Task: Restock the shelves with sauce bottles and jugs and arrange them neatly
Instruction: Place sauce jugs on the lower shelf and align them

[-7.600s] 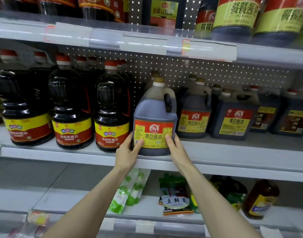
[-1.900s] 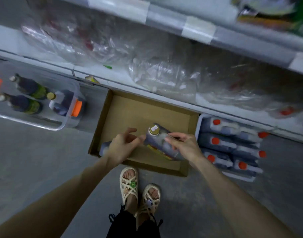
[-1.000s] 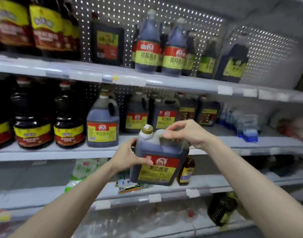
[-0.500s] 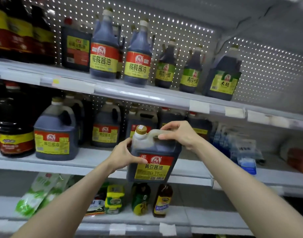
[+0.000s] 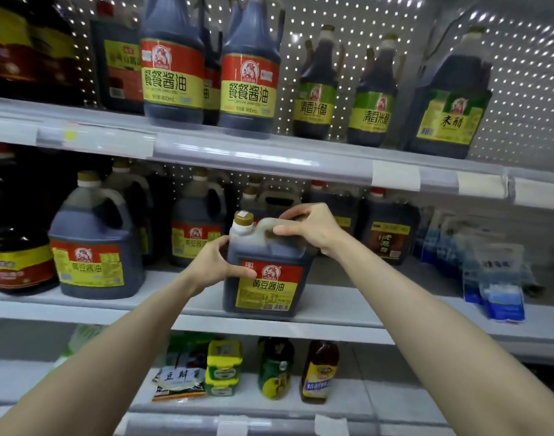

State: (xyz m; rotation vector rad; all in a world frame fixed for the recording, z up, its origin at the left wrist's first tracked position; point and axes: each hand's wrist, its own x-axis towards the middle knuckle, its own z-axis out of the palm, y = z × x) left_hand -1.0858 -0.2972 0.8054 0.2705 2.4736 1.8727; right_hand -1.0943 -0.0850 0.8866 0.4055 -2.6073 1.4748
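We held one dark plastic soy-sauce jug [image 5: 266,269], gold-capped with a red-and-yellow label, in both hands: our right hand [image 5: 310,228] was curled round the handle on top, and our left hand [image 5: 217,262] pinched the left side at the label's upper corner. The jug stood upright at the front of the white middle shelf [image 5: 332,305]; we could not tell whether its base rested fully there. Left of it on that shelf we counted two matching jugs in front, a near matching jug [image 5: 96,247] by the edge and a far matching jug [image 5: 197,234] set back, with others behind too hidden to count. Along the front of the upper shelf [image 5: 238,152] stood two tall red-labelled bottles [image 5: 173,67], two slim green-labelled bottles [image 5: 315,92] and one square green-and-yellow-labelled jug [image 5: 448,102]. On the lower shelf [image 5: 379,394] stood two small bottles, one green bottle [image 5: 275,369] and one amber bottle [image 5: 319,372].
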